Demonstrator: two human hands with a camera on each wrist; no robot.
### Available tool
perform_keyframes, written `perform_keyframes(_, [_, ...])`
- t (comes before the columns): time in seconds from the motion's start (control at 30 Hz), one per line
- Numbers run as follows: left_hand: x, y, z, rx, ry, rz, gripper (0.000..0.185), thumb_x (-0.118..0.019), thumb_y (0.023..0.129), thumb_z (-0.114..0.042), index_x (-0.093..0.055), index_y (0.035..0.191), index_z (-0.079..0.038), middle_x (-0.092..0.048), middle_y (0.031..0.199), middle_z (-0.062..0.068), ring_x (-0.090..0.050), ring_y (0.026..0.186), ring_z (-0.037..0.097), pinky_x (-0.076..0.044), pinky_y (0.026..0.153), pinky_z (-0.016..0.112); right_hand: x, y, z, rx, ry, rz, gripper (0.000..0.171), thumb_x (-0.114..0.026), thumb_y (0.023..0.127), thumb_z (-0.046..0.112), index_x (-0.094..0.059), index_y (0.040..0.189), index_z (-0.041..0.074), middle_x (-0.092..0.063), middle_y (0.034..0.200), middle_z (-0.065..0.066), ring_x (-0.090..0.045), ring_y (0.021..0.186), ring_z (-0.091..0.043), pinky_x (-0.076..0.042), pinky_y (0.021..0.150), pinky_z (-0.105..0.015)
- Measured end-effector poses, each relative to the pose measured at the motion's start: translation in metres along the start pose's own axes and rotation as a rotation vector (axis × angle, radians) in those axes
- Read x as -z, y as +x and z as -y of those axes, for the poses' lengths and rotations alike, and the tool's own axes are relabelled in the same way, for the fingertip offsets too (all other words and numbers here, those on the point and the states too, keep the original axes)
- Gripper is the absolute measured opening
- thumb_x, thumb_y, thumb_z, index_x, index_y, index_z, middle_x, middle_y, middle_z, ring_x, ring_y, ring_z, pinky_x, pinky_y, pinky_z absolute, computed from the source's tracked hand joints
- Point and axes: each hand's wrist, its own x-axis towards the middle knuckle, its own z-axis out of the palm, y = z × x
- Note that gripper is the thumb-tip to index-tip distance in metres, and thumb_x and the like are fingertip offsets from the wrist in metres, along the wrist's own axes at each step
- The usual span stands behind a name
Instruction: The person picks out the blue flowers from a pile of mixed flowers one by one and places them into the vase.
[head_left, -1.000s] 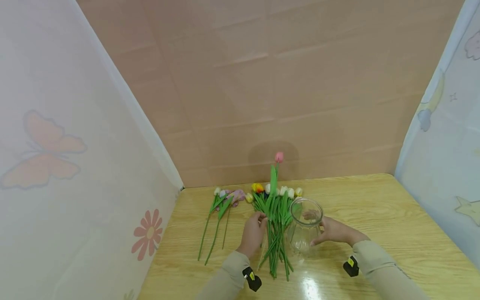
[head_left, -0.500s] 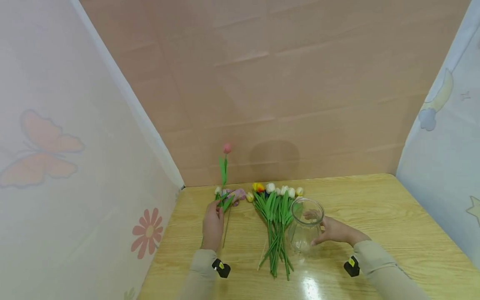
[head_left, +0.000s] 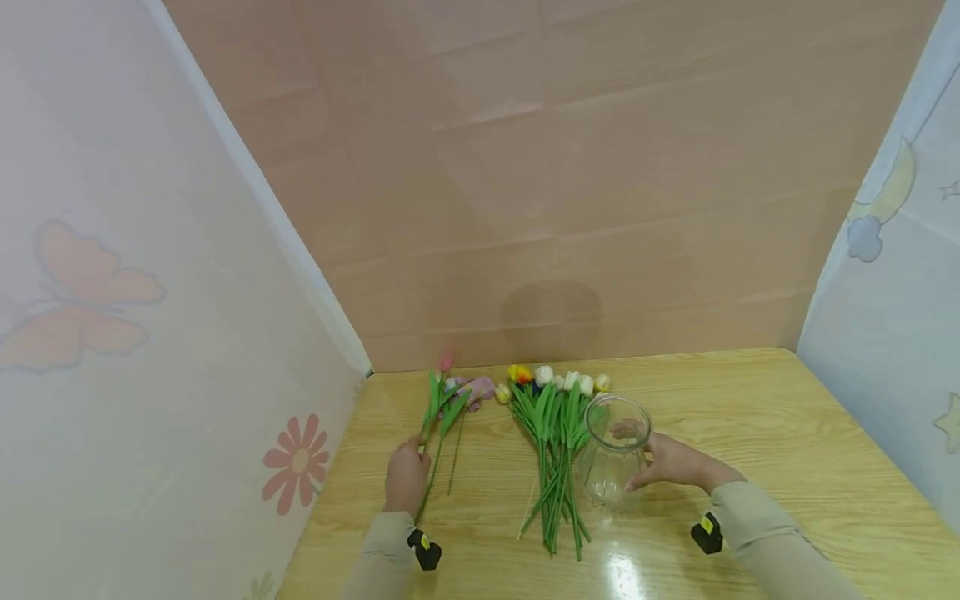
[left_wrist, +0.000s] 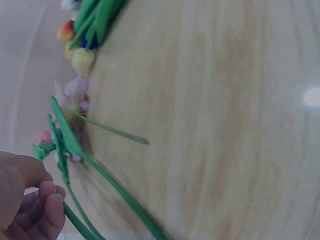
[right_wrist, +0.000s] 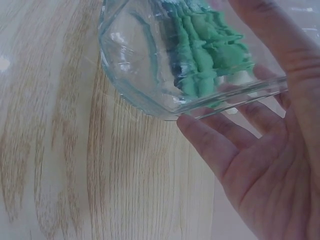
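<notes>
My left hand point(head_left: 407, 475) pinches the green stem of a pink tulip point(head_left: 446, 361), whose head looks blurred, at the left of the table. In the left wrist view, thumb and fingers point(left_wrist: 54, 207) close on that stem, beside other green stems. A white-and-green tulip stem point(head_left: 447, 421) lies just right of this hand, near a purple flower point(head_left: 477, 389). My right hand point(head_left: 667, 462) curves round the right side of a clear glass vase point(head_left: 603, 475), thumb in front and fingers behind. The vase stands upright; in the right wrist view green leaves show through its glass point(right_wrist: 135, 55).
A bunch of tulips point(head_left: 555, 442), with white, yellow and orange-red heads, lies left of the vase, stems toward me. The wooden table point(head_left: 735, 417) meets a brown backdrop point(head_left: 465, 208) behind. Printed white cloths point(head_left: 187, 333) stand at both sides.
My left hand has moved left with the pink tulip, from above the bunch to beside the loose stems, and the tulip's head has dropped lower. My right hand stays on the vase.
</notes>
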Motion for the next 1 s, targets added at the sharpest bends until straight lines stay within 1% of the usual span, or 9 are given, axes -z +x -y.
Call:
perform_keyframes(0.13, [-0.008, -0.001, 0.007, -0.024, 0.06, 0.018, 0.032, -0.061, 0.088, 0.003, -0.063, 0.12, 0.002, -0.067, 0.085, 0.015, -0.041, 0.051, 0.011, -0.034, 0.046, 0.025, 0.0, 0.0, 0.0, 0.004, 0.009, 0.001, 0.089, -0.082, 0.077, 0.02, -0.031, 0.147, 0.001, -0.03, 0.148, -0.031, -0.033, 0.128, -0.059, -0.038, 0.092, -0.069])
perform_keyframes(0.27, [-0.016, 0.0, 0.014, -0.067, 0.13, 0.003, 0.03, -0.063, 0.086, 0.005, -0.065, 0.116, 0.001, -0.068, 0.088, 0.019, -0.059, 0.059, 0.018, -0.046, 0.048, 0.031, 0.0, -0.001, 0.001, 0.011, 0.014, 0.004, 0.088, -0.082, 0.078, 0.019, -0.03, 0.147, 0.0, -0.03, 0.148, -0.032, -0.034, 0.127, -0.06, -0.04, 0.091, -0.068])
perform_keyframes(0.33, [-0.02, 0.001, 0.017, -0.066, 0.157, 0.0, 0.029, -0.063, 0.086, 0.005, -0.067, 0.114, -0.001, -0.068, 0.087, 0.019, -0.065, 0.066, 0.024, -0.05, 0.052, 0.035, 0.0, -0.001, 0.001, 0.013, 0.011, 0.003, 0.088, -0.082, 0.078, 0.019, -0.03, 0.147, 0.0, -0.03, 0.148, -0.032, -0.035, 0.126, -0.06, -0.04, 0.09, -0.067])
perform_keyframes(0.4, [-0.023, 0.001, 0.019, -0.063, 0.17, 0.004, 0.029, -0.062, 0.086, 0.005, -0.068, 0.113, -0.003, -0.068, 0.088, 0.02, -0.068, 0.072, 0.029, -0.053, 0.054, 0.038, 0.0, -0.001, 0.0, 0.014, 0.008, 0.002, 0.089, -0.082, 0.078, 0.02, -0.03, 0.147, 0.0, -0.03, 0.148, -0.031, -0.036, 0.126, -0.06, -0.041, 0.09, -0.067])
perform_keyframes(0.6, [-0.026, 0.001, 0.022, -0.043, 0.168, 0.05, 0.031, -0.061, 0.087, 0.006, -0.066, 0.116, -0.003, -0.07, 0.096, 0.02, -0.069, 0.076, 0.029, -0.053, 0.055, 0.038, 0.0, -0.001, 0.001, 0.018, 0.014, 0.009, 0.09, -0.081, 0.078, 0.02, -0.028, 0.148, -0.001, -0.03, 0.148, -0.031, -0.036, 0.126, -0.059, -0.04, 0.09, -0.067])
perform_keyframes(0.7, [-0.023, 0.0, 0.019, -0.045, 0.164, 0.047, 0.031, -0.062, 0.086, 0.006, -0.065, 0.116, -0.002, -0.069, 0.096, 0.02, -0.068, 0.074, 0.028, -0.053, 0.054, 0.037, 0.0, -0.001, 0.001, 0.017, 0.02, 0.009, 0.09, -0.082, 0.078, 0.019, -0.028, 0.147, -0.001, -0.03, 0.148, -0.031, -0.036, 0.126, -0.059, -0.04, 0.09, -0.067])
perform_keyframes(0.83, [-0.018, 0.001, 0.011, -0.083, 0.184, 0.0, 0.027, -0.064, 0.086, 0.005, -0.065, 0.112, 0.0, -0.065, 0.095, 0.021, -0.065, 0.065, 0.025, -0.052, 0.051, 0.035, 0.0, -0.001, 0.001, 0.012, 0.024, 0.003, 0.09, -0.082, 0.077, 0.019, -0.029, 0.147, 0.0, -0.03, 0.148, -0.031, -0.036, 0.126, -0.059, -0.041, 0.09, -0.067])
perform_keyframes(0.93, [-0.015, 0.003, 0.001, -0.115, 0.2, -0.031, 0.026, -0.067, 0.086, 0.002, -0.065, 0.112, -0.001, -0.064, 0.097, 0.02, -0.065, 0.065, 0.024, -0.052, 0.052, 0.035, 0.001, -0.001, 0.0, 0.006, 0.024, 0.001, 0.089, -0.082, 0.077, 0.019, -0.03, 0.147, 0.001, -0.031, 0.148, -0.03, -0.036, 0.127, -0.059, -0.041, 0.091, -0.067])
perform_keyframes(1.0, [-0.013, 0.004, -0.011, -0.121, 0.184, -0.034, 0.027, -0.068, 0.086, 0.0, -0.064, 0.113, -0.002, -0.064, 0.1, 0.018, -0.066, 0.07, 0.026, -0.053, 0.054, 0.037, 0.001, -0.001, -0.001, 0.003, 0.023, 0.001, 0.089, -0.082, 0.077, 0.02, -0.03, 0.147, 0.001, -0.031, 0.148, -0.03, -0.036, 0.127, -0.058, -0.041, 0.09, -0.067])
